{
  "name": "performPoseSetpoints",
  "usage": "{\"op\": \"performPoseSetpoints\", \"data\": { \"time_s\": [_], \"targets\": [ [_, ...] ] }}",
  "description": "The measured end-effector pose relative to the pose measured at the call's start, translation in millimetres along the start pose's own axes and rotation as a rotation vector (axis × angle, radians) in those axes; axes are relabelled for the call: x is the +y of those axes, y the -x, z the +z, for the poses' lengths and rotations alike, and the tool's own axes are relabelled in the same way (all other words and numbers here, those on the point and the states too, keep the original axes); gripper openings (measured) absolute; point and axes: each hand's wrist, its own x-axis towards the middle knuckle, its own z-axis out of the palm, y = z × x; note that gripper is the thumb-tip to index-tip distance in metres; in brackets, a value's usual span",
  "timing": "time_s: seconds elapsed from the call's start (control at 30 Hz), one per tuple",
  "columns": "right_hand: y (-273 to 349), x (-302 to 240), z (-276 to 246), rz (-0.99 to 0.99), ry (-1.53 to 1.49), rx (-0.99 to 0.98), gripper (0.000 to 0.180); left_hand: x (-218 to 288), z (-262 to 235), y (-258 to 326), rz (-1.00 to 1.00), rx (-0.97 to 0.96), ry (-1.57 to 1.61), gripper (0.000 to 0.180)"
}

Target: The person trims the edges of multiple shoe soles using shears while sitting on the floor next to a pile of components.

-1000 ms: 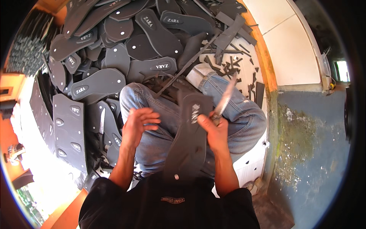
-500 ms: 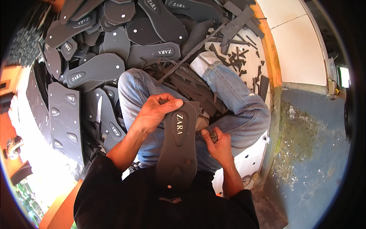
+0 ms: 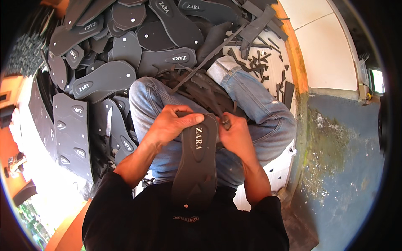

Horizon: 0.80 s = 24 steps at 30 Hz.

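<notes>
My left hand (image 3: 178,125) grips a dark grey foam insole (image 3: 195,167) by its heel end, thumb on top and fingers underneath. The insole hangs toward my chest, its toe end against my black shirt. White lettering and a raised oval pad mark its heel. At the heel's right edge my right hand (image 3: 235,133) is closed around the dark handle of a knife (image 3: 226,122). I cannot clearly make out its blade, which blends into the dark scraps behind. The heel corner beside the knife looks rounded.
A big pile of similar insoles (image 3: 104,78) lies ahead and left. Uncut foam sheets (image 3: 69,138) with moulded pads stand at the left. Dark offcuts (image 3: 209,90) fill the space between my jeans-clad legs (image 3: 268,117). Small scraps (image 3: 261,65) litter the white surface beyond, beside an orange edge (image 3: 296,50).
My right hand has moved up and left along the insole to its heel end, with the knife. The square heel corner is now rounded. My left hand keeps its grip.
</notes>
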Motion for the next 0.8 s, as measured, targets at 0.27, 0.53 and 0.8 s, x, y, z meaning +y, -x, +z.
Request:
{"op": "performPoseSetpoints", "data": {
  "time_s": [0.27, 0.53, 0.8],
  "targets": [
    [30.1, 48.3, -30.3, 0.428, -0.453, 0.317, 0.035, -13.0, -17.0, -6.2, 0.354, 0.414, 0.811, 0.048],
    [67.7, 34.6, -21.0, 0.276, 0.024, 0.257, 0.036, -31.5, 83.6, -1.8, -0.051, -0.028, 0.965, 0.021],
    [85.4, 34.1, -19.1, 0.322, 0.180, 0.185, 0.031, -37.9, 100.6, 6.7, -0.062, 0.039, 0.926, 0.019]
  ]
}}
